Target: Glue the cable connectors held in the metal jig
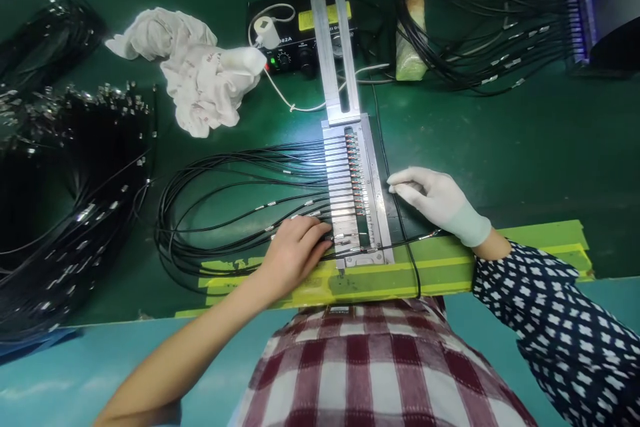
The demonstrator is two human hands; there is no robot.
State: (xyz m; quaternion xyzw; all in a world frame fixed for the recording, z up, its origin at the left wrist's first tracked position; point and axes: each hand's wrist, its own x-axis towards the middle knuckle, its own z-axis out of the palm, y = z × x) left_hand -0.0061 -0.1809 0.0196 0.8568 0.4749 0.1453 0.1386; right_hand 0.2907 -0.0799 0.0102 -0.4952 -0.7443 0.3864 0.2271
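A metal slotted fixture [379, 213] lies in front of me, with several thin black cables [220, 159] entering from the left. Their stripped ends, with small coloured wires [356, 173], line up along its slot. My left hand [296, 250], bare, rests at the fixture's lower left edge, its fingers closed around a black cable; the fingertips are partly hidden. To the right of the fixture is my right hand [435, 199] in a white glove, its thumb and fingertips pressed together beside a black cord [383, 137]. Whatever may be between them is too small to make out.
A black control box [290, 57] stands behind, partly covered by a metal slotted bracket [325, 47]. White cloth [200, 73] lies back left. Cable bundles [100, 213] fill the left side; more cables [450, 33] hang together back right. Yellow-green tape [440, 273] lines the table's front edge.
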